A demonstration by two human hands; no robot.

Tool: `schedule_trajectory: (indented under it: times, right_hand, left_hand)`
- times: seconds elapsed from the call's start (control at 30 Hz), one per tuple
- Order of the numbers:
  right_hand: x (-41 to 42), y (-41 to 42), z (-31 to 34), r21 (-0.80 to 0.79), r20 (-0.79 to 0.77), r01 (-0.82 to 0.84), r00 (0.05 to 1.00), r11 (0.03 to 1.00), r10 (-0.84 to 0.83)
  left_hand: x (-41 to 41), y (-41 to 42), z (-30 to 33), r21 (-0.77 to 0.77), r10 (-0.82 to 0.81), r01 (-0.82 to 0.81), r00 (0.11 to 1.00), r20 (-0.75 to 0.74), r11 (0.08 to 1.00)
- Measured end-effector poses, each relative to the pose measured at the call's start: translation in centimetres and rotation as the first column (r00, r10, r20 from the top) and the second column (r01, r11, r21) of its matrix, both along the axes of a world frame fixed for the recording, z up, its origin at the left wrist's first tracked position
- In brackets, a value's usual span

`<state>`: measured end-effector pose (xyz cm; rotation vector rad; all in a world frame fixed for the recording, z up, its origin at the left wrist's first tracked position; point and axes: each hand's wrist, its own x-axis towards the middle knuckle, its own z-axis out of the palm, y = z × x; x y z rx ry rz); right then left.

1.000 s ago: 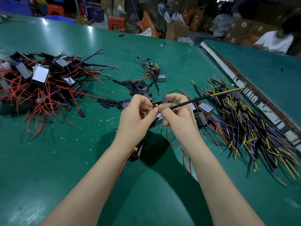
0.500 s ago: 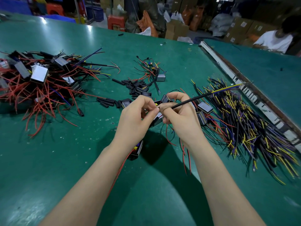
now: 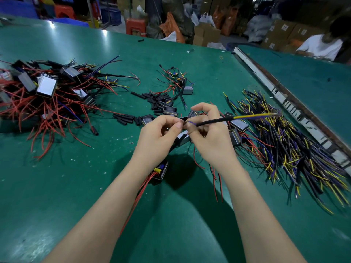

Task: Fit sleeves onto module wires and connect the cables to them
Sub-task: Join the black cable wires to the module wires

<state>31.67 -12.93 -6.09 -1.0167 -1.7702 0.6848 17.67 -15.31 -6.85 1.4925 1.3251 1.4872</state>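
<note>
My left hand (image 3: pixel 158 133) and my right hand (image 3: pixel 209 137) meet fingertip to fingertip above the green table (image 3: pixel 76 186). My right hand pinches a black cable (image 3: pixel 214 121) whose yellow and purple leads point right. My left hand pinches a thin wire end against it; the wire's source is hidden. A small silver module (image 3: pixel 183 138) shows between my hands. Another module (image 3: pixel 161 169) with red wires lies under my left wrist. Short black sleeves (image 3: pixel 152 99) lie scattered beyond my hands.
A heap of modules with red wires (image 3: pixel 43 95) fills the left. A pile of black, yellow and purple cables (image 3: pixel 288 149) lies right, beside a rail (image 3: pixel 281 95) between tables. Loose modules (image 3: pixel 238 125) lie behind my right hand. A person in white (image 3: pixel 321 46) sits far right.
The hands have stayed together, with small finger shifts at the joint. The cable's free end has tilted slightly lower to the right.
</note>
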Motion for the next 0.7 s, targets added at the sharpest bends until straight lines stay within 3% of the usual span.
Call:
schedule_trajectory:
  times: [0.13, 0.3, 0.47, 0.7]
  right_hand:
    - [0.15, 0.06, -0.30, 0.078, 0.105, 0.039, 0.993, 0.996, -0.047]
    - [-0.02, 0.14, -0.30, 0.049, 0.081, 0.072, 0.994, 0.996, -0.076]
    - [0.02, 0.24, 0.05, -0.008, -0.078, 0.108, 0.991, 0.994, -0.109]
    - [0.10, 0.20, 0.21, -0.098, -0.138, 0.066, 0.987, 0.993, -0.079]
  left_hand:
    - [-0.12, 0.14, -0.09, -0.043, -0.044, 0.047, 0.998, 0.054, 0.998]
    - [-0.17, 0.05, 0.31, -0.063, -0.150, 0.164, 0.971, 0.188, 0.984]
    - [0.41, -0.49, 0.60, -0.053, -0.270, 0.279, 0.954, 0.134, 0.959]
    - [0.21, -0.38, 0.67, -0.027, -0.198, 0.202, 0.974, 0.111, 0.979]
